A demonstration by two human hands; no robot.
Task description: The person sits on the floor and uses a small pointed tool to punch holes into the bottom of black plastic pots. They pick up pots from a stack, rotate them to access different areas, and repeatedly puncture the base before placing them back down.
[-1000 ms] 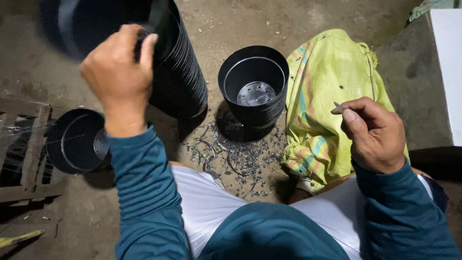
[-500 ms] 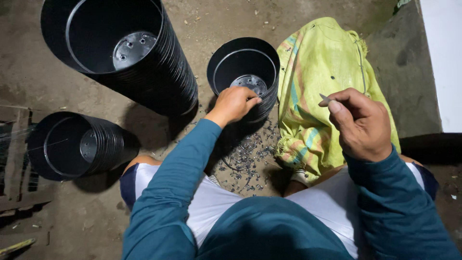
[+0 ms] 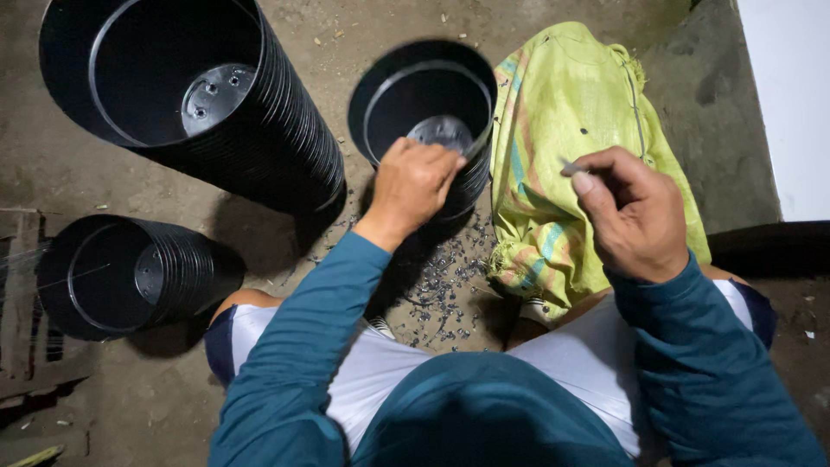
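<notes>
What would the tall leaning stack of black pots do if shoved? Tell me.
The tall stack of black pots already leans, so it would probably tip or roll. The thin nested plastic is likely light and slightly flexible. The ribbed rims probably give some grip.

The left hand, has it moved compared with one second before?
Yes. The left hand came down from the rim of the tall pot stack and went right, to the near rim of the middle black pot beside the yellow sack.
</notes>
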